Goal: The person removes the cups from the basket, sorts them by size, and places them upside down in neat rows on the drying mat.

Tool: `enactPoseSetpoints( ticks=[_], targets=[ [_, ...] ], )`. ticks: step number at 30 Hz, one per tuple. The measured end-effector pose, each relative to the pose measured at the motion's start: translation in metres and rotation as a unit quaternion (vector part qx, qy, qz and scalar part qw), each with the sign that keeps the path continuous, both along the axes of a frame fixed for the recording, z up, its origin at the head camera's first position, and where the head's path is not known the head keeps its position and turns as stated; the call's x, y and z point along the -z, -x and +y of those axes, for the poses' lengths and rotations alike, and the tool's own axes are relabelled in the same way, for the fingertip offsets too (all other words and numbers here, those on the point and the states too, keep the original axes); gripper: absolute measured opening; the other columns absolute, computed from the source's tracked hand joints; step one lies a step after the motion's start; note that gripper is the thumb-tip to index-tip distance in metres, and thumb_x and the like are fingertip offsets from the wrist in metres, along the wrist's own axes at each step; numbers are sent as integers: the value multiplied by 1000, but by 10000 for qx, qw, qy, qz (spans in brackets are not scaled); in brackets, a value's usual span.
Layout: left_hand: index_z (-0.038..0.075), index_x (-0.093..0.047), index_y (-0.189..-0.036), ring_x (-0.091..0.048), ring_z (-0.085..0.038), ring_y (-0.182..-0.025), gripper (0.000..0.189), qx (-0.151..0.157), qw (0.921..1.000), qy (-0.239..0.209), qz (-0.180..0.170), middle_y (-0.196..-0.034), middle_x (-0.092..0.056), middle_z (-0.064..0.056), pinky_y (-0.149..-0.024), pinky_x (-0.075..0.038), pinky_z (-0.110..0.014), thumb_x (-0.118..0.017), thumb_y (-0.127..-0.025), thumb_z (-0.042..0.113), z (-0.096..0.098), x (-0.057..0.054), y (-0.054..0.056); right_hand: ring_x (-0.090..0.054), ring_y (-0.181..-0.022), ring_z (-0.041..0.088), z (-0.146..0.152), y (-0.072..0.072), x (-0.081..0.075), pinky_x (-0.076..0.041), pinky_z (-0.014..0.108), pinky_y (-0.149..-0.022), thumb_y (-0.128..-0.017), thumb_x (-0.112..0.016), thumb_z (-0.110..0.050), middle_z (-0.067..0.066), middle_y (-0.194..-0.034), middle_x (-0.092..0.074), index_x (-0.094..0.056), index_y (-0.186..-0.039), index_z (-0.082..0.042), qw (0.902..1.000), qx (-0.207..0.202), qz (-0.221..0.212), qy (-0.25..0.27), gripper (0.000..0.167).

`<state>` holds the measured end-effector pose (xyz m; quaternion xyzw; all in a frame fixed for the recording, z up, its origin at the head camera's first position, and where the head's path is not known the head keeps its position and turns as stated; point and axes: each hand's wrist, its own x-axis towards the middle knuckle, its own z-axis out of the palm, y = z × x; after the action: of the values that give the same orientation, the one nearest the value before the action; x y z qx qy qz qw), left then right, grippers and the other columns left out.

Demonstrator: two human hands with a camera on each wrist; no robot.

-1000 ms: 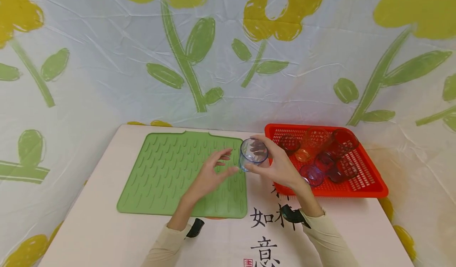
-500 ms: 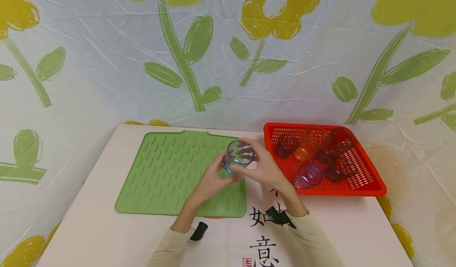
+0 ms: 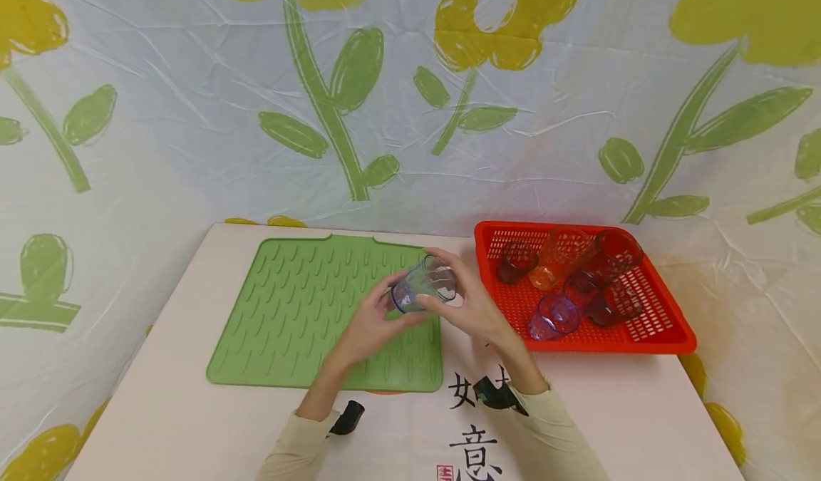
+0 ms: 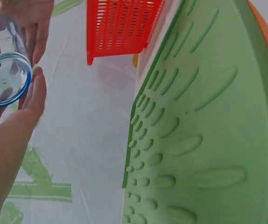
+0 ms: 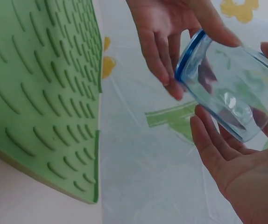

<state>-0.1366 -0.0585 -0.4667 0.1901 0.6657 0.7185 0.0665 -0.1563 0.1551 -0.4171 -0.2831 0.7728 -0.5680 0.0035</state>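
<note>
A clear drinking glass with a blue rim is tilted in the air above the right part of the green ridged mat. Its blue rim points down and left, towards my left hand, which holds that end between thumb and fingers. My right hand grips the other end, thumb on the near side and fingers behind. In the right wrist view the glass lies aslant between both hands, with nothing inside it. Some fingertips are hidden behind the glass in the head view.
At the right stands a red perforated plastic basket holding several coloured glasses, among them a purple glass and an orange glass. Black brush characters mark the pale tabletop. A flowered cloth hangs behind the table.
My right hand has brought the glass left, to the left hand, which has closed in on it. The glass has tipped from upright, its rim now pointing down-left.
</note>
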Motion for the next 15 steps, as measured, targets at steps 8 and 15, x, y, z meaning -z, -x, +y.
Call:
enactPoseSetpoints(
  ticks=[8, 15],
  targets=[
    [4, -43, -152, -47, -44, -138, 72, 34, 9991, -424, 63, -147, -50, -20, -103, -50, -30, -81, -90, 10, -15, -5, 2, -57, -122, 36, -1, -4, 3, -43, 53, -111, -92, -77, -11, 11, -133, -53, -41, -146, -15, 9999, -38, -124, 14, 65],
    [3, -45, -150, -49, -34, -136, 70, -167, 9989, -243, 362, -146, -52, -18, -113, -42, -44, -80, -90, 7, -23, -11, 4, -58, -123, 27, -4, -4, 7, -44, 49, -110, -88, -83, -16, 9, -134, -58, -46, -141, -14, 9993, 32, -118, -344, 65]
  ],
)
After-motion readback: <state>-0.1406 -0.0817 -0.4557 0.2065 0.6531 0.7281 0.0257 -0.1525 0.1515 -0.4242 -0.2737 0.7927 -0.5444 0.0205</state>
